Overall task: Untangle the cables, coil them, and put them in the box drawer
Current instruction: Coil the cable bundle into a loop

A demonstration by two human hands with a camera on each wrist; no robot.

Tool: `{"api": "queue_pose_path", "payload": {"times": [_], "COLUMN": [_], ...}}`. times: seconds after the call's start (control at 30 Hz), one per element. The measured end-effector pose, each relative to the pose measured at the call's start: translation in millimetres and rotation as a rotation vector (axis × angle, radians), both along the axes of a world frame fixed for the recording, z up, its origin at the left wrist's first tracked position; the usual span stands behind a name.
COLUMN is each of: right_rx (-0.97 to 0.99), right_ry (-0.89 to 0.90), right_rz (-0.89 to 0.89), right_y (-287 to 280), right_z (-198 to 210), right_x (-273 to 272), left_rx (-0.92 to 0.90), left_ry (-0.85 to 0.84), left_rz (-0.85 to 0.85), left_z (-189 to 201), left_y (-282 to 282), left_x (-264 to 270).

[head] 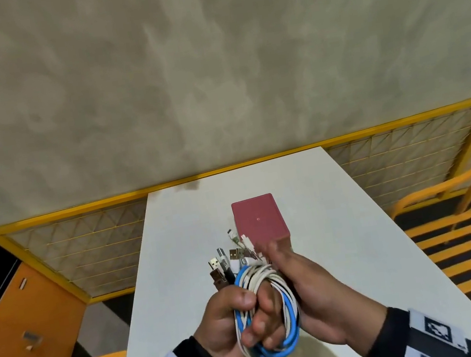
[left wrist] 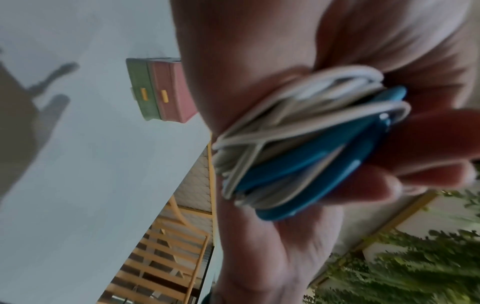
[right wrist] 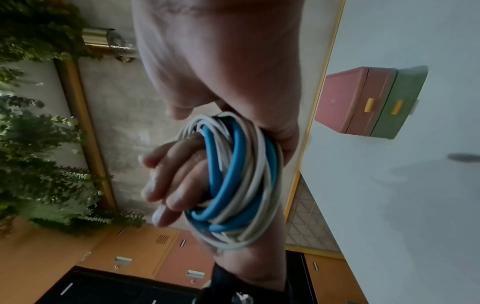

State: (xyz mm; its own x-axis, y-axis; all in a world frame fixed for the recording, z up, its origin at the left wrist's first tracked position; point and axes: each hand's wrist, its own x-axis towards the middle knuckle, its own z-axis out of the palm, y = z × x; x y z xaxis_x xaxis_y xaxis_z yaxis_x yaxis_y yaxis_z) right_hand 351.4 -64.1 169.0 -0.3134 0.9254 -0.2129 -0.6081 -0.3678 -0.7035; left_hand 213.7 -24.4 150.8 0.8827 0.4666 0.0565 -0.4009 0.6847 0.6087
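Coiled cables (left wrist: 306, 148) — curled fingers (left wrist: 428, 164) around them

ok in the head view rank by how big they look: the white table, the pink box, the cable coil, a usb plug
1. white table
2. cable coil and pink box: they look alike, and the coil is held nearer the camera, so no ranking
3. usb plug

Drawer box (head: 259, 219) sits on tabletop (head: 343, 223); coiled cables (head: 266, 306) held above the tabletop, just in front of the box, left hand (head: 231, 317) and right hand (head: 311, 293) either side; chairs (head: 468, 234) flank it.
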Motion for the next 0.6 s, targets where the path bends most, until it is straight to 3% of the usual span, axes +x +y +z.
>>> {"api": "queue_pose_path", "payload": {"times": [0.2, 0.37, 0.6], "right_rx": [0.179, 0.163, 0.134], "right_ry": [-0.050, -0.116, -0.277], "right_rz": [0.115, 0.045, -0.096], "right_y": [-2.8, -4.1, 1.4], "right_z": [-3.0, -14.4, -32.9], "right_x": [8.7, 6.8, 11.3], "left_rx": [0.077, 0.152, 0.353], "left_ry": [0.165, 0.270, 0.582], "left_rz": [-0.137, -0.248, 0.066], "left_z": [-9.4, -22.1, -23.8], "left_y": [10.5, 20.6, 25.8], "left_x": [-7.5, -6.8, -15.2]}}
